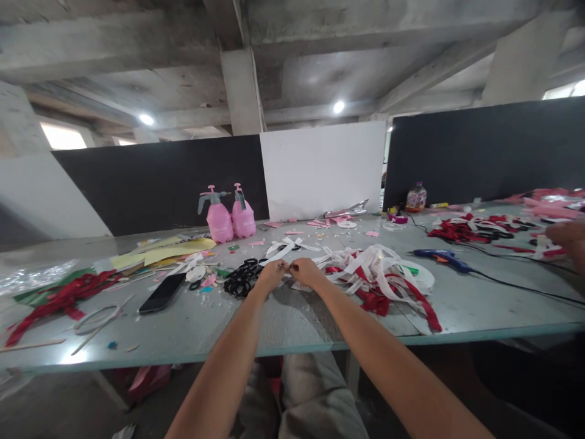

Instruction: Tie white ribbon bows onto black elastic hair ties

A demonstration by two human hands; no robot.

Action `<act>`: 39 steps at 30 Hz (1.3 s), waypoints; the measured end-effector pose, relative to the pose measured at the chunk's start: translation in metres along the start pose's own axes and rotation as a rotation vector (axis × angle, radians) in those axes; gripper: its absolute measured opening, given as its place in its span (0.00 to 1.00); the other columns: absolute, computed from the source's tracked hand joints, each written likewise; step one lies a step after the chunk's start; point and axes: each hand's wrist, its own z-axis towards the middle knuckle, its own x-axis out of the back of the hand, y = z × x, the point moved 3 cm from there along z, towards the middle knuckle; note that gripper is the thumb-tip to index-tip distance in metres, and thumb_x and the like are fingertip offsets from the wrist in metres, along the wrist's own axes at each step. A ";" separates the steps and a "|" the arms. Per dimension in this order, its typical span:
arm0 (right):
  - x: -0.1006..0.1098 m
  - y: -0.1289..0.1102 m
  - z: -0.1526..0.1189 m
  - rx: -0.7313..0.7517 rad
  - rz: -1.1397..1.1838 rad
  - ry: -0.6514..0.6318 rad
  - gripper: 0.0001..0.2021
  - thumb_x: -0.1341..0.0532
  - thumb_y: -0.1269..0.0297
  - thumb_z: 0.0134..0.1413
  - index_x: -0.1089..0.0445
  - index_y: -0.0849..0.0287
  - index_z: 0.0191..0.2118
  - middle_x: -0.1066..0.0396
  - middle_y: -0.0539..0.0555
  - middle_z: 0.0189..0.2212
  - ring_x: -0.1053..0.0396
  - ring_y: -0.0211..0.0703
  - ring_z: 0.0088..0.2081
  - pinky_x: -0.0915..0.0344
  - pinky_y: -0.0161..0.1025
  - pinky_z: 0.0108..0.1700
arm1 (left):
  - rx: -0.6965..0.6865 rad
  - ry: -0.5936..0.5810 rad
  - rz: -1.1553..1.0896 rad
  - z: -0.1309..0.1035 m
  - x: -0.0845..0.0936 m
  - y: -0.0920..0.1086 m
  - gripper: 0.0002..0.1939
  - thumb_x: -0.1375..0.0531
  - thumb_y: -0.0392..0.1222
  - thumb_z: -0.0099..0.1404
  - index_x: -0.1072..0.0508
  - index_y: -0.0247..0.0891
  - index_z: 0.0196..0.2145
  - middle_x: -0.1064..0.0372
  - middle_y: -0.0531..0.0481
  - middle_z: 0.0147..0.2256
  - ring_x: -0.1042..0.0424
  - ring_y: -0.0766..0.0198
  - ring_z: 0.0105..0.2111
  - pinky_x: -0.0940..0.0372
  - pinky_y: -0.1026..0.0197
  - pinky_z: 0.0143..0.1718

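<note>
My left hand [273, 274] and my right hand [305, 272] meet fingertip to fingertip above the middle of the table. Both are closed in a pinch, and whatever lies between the fingers is too small to make out. Close to the left hand's outer side lies a pile of black loops [242, 279]. White strips [287, 246] lie just beyond the hands. A tangle of white ribbons [365, 261] mixed with red ribbons [375, 302] is heaped to the right of my right hand.
A phone [162, 293] and red ribbons [75, 295] lie left. Two pink spray bottles [220, 222] stand behind. At right are a blue glue gun [442, 260] with its cable, a drink bottle [416, 197], and another person's hand [569, 235] at the edge.
</note>
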 end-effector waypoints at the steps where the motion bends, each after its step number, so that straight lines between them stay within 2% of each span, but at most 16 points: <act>1: -0.001 0.001 0.001 0.000 0.007 -0.002 0.16 0.48 0.61 0.57 0.24 0.63 0.33 0.24 0.59 0.31 0.31 0.40 0.32 0.45 0.33 0.33 | 0.001 0.005 0.000 0.000 0.000 0.000 0.16 0.51 0.47 0.64 0.28 0.36 0.31 0.29 0.49 0.30 0.32 0.64 0.32 0.41 0.64 0.35; 6: -0.004 0.005 0.004 -0.012 0.021 0.003 0.16 0.46 0.60 0.56 0.23 0.63 0.32 0.24 0.59 0.29 0.31 0.39 0.31 0.47 0.32 0.31 | 0.005 0.000 0.007 0.000 -0.002 0.001 0.17 0.51 0.48 0.65 0.28 0.36 0.32 0.29 0.49 0.31 0.32 0.63 0.33 0.40 0.63 0.36; 11: -0.004 0.006 0.004 -0.084 0.030 0.012 0.16 0.46 0.60 0.55 0.23 0.61 0.33 0.24 0.59 0.30 0.30 0.40 0.32 0.47 0.32 0.31 | -0.015 -0.013 0.028 0.001 -0.005 0.003 0.16 0.50 0.49 0.65 0.28 0.36 0.32 0.29 0.49 0.30 0.33 0.64 0.31 0.41 0.64 0.35; 16: 0.001 0.007 0.004 -0.116 0.056 0.032 0.13 0.46 0.67 0.53 0.23 0.61 0.33 0.24 0.57 0.31 0.31 0.40 0.33 0.45 0.32 0.32 | -0.030 0.007 0.045 0.000 -0.003 0.006 0.18 0.52 0.49 0.66 0.28 0.36 0.34 0.30 0.50 0.29 0.33 0.65 0.30 0.42 0.65 0.33; 20: 0.000 0.005 0.004 -0.074 0.174 0.049 0.12 0.46 0.67 0.54 0.24 0.61 0.36 0.24 0.55 0.31 0.32 0.38 0.32 0.44 0.31 0.33 | 0.093 0.129 0.160 -0.003 0.006 0.005 0.17 0.51 0.50 0.66 0.27 0.38 0.36 0.29 0.48 0.29 0.32 0.63 0.31 0.43 0.64 0.33; 24: -0.003 0.003 0.005 -0.024 0.233 0.078 0.13 0.46 0.63 0.56 0.25 0.62 0.33 0.26 0.54 0.27 0.35 0.37 0.28 0.46 0.31 0.31 | 0.228 0.262 0.265 -0.007 0.016 0.004 0.16 0.50 0.51 0.65 0.28 0.40 0.37 0.28 0.46 0.33 0.30 0.60 0.35 0.42 0.62 0.35; 26: -0.003 0.004 0.006 -0.023 0.240 0.105 0.13 0.45 0.62 0.57 0.25 0.63 0.33 0.26 0.54 0.27 0.35 0.37 0.28 0.46 0.31 0.31 | 0.197 0.355 0.308 -0.009 0.022 0.009 0.13 0.47 0.49 0.64 0.29 0.40 0.38 0.29 0.45 0.37 0.31 0.58 0.39 0.41 0.61 0.39; 28: -0.003 0.006 0.006 -0.036 0.235 0.128 0.13 0.45 0.62 0.57 0.25 0.63 0.34 0.26 0.55 0.29 0.34 0.37 0.30 0.46 0.31 0.32 | 0.097 0.458 0.348 -0.011 0.028 0.016 0.11 0.45 0.46 0.62 0.29 0.40 0.40 0.31 0.44 0.41 0.34 0.57 0.44 0.41 0.59 0.45; 30: -0.002 0.007 0.006 -0.044 0.220 0.136 0.13 0.45 0.62 0.57 0.25 0.62 0.35 0.26 0.55 0.29 0.34 0.38 0.30 0.46 0.32 0.32 | -0.004 0.513 0.359 -0.012 0.033 0.024 0.11 0.44 0.45 0.61 0.29 0.39 0.40 0.33 0.44 0.43 0.36 0.56 0.47 0.43 0.57 0.49; 32: -0.001 0.007 0.005 -0.044 0.208 0.132 0.14 0.46 0.62 0.57 0.25 0.62 0.34 0.26 0.55 0.29 0.34 0.38 0.29 0.47 0.32 0.32 | -0.071 0.493 0.320 -0.012 0.035 0.029 0.10 0.45 0.45 0.62 0.29 0.39 0.38 0.32 0.45 0.42 0.36 0.58 0.46 0.43 0.58 0.50; 34: 0.000 0.007 0.004 -0.043 0.212 0.132 0.14 0.46 0.62 0.58 0.25 0.62 0.35 0.26 0.55 0.28 0.35 0.38 0.29 0.47 0.32 0.31 | -0.096 0.390 0.247 -0.011 0.031 0.030 0.10 0.45 0.46 0.62 0.29 0.39 0.37 0.31 0.47 0.39 0.34 0.61 0.41 0.41 0.60 0.46; 37: 0.001 0.007 0.004 -0.036 0.245 0.142 0.14 0.46 0.61 0.58 0.25 0.62 0.36 0.27 0.54 0.27 0.36 0.37 0.28 0.48 0.31 0.31 | -0.062 0.216 0.156 -0.008 0.023 0.027 0.12 0.44 0.47 0.62 0.28 0.38 0.38 0.30 0.50 0.35 0.34 0.66 0.33 0.40 0.64 0.38; 39: 0.001 0.007 0.004 -0.029 0.269 0.143 0.15 0.46 0.60 0.58 0.25 0.62 0.35 0.27 0.53 0.26 0.37 0.36 0.27 0.49 0.31 0.30 | -0.039 0.185 0.147 -0.007 0.021 0.026 0.12 0.44 0.48 0.62 0.27 0.39 0.38 0.29 0.51 0.35 0.34 0.66 0.33 0.40 0.64 0.38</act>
